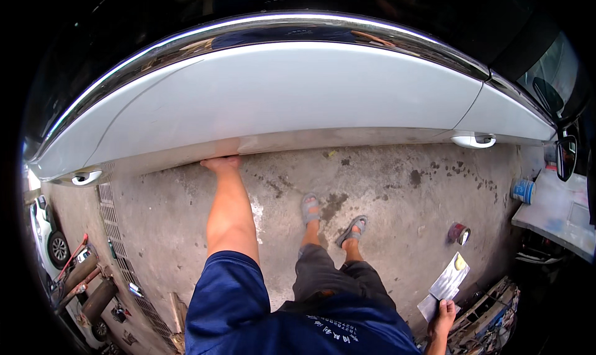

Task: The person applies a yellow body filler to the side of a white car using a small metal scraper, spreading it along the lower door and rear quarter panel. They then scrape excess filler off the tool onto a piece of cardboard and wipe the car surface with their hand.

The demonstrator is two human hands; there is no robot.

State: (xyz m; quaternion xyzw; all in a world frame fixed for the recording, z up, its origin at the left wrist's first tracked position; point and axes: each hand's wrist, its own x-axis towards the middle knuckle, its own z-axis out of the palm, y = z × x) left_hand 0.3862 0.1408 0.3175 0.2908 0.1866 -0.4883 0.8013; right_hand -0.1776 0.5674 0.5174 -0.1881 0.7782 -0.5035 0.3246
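Observation:
A silver-white car side panel (pixel 292 88) spans the upper view, with white door handles (pixel 473 141) near either end. My left arm reaches out to the panel's lower part, where my left hand (pixel 221 161) rests against the surface, fingers extended and partly hidden by the bodywork. At the lower right, my right hand (pixel 443 314) grips flat pale metal plates (pixel 446 279); a blob of pale yellow paste (pixel 459 263) sits on the upper one.
A small dark can (pixel 458 232) stands on the concrete floor (pixel 385 212) near my sandalled feet. At right are a metal bench (pixel 552 209), a blue bucket (pixel 523 190) and piled scrap (pixel 490 311). At left lie a floor grate (pixel 118 231), another white car (pixel 46 231) and cylindrical parts (pixel 93 299).

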